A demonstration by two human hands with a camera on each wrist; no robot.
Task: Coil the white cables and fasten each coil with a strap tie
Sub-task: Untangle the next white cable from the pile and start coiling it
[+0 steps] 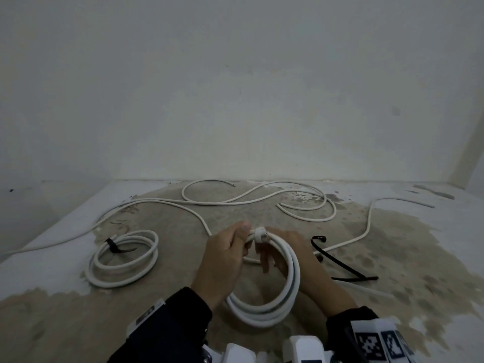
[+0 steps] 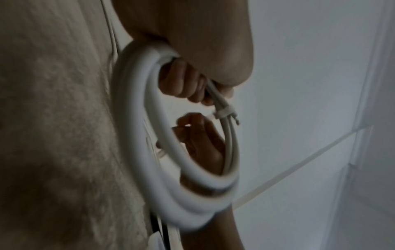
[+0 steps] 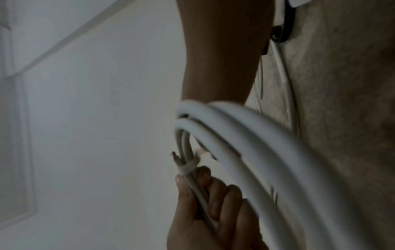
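Note:
A coil of white cable (image 1: 264, 310) is held upright above the floor. My left hand (image 1: 225, 255) grips its top, thumb lying along the strands just left of a white strap tie (image 1: 259, 233) wrapped round them. In the left wrist view my curled fingers (image 2: 183, 81) clasp the coil (image 2: 136, 118) above the tie (image 2: 224, 112). My right hand (image 1: 272, 255) sits behind the coil's top, blurred, fingers loosely bent and holding nothing that I can see. A cut cable end pokes out past the tie (image 3: 188, 167).
A second coil (image 1: 123, 260) bound with a black strap (image 1: 115, 247) lies on the floor to the left. Black strap ties (image 1: 337, 260) lie to the right. Loose white cables (image 1: 235, 200) snake across the stained floor toward the back wall.

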